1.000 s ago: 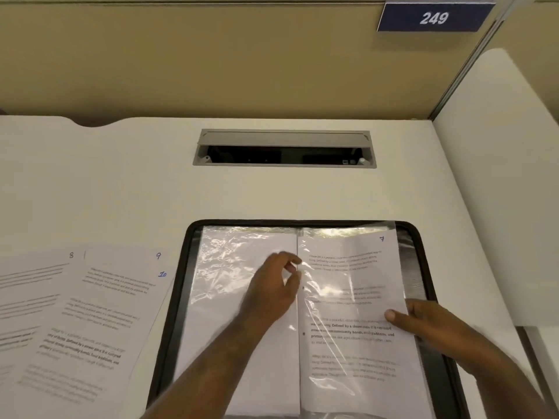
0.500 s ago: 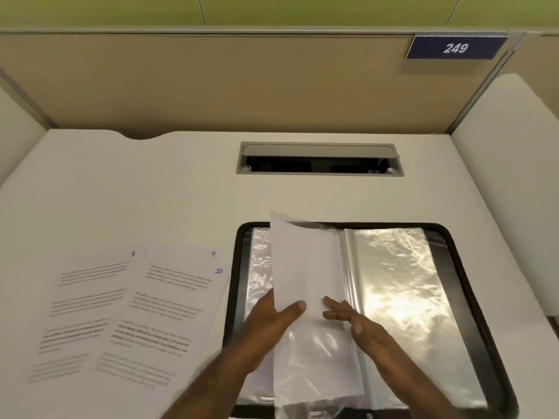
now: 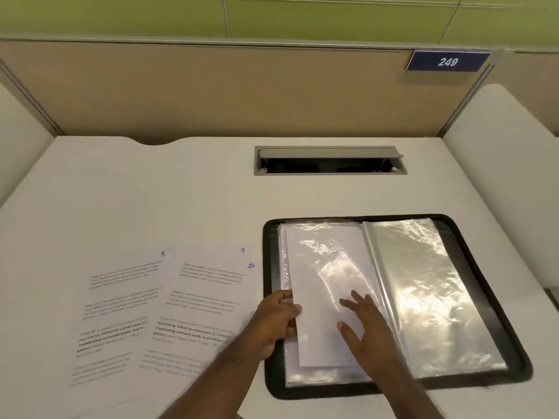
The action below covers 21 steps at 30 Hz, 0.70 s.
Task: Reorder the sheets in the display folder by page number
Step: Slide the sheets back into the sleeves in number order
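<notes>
White desk (image 3: 151, 192), beige partition behind. Black display folder (image 3: 484, 243) open at near right, clear sleeves showing. Left hand (image 3: 276, 322) pinches the left edge of a blank sheet (image 3: 326, 267) on the left page; right hand (image 3: 367, 331) lies flat on it, fingers spread. Loose sheets (image 3: 169, 303) numbered 8, 9, 10 left of folder
</notes>
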Motion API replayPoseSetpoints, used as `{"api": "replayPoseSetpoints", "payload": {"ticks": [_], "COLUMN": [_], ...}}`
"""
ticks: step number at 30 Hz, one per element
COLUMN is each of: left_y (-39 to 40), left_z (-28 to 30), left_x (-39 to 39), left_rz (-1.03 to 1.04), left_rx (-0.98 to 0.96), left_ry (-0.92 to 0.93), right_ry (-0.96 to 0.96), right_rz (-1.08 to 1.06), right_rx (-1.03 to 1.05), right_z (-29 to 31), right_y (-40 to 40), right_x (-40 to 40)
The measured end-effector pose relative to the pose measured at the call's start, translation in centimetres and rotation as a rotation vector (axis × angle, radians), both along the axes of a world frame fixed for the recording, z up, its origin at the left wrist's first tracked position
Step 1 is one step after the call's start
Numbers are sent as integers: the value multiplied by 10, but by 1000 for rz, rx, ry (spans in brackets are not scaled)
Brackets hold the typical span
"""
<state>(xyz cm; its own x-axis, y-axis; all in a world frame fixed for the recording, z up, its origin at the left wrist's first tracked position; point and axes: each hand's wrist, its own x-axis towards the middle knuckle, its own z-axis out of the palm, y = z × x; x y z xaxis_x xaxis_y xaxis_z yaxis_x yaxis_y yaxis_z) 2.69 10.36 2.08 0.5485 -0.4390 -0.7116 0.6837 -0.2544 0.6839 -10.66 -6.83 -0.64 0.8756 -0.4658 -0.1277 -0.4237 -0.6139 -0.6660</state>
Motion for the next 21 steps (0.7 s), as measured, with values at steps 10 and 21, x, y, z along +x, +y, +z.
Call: {"api": "replayPoseSetpoints", "payload": {"ticks": [10,21], "left_y": [-4,5], "left_z": [-11,-19], "left_x": [-1,-23], "left_rz": [33,-77], "left_rx": [121,249], "left_ry": [-31,-116], "right_ry": [263,499], "right_rz": [-43,341], "right_rx": [-61,-317], "right_z": [0,-15], "right_y": [-17,-7], "right_x": [-15,-21]}}
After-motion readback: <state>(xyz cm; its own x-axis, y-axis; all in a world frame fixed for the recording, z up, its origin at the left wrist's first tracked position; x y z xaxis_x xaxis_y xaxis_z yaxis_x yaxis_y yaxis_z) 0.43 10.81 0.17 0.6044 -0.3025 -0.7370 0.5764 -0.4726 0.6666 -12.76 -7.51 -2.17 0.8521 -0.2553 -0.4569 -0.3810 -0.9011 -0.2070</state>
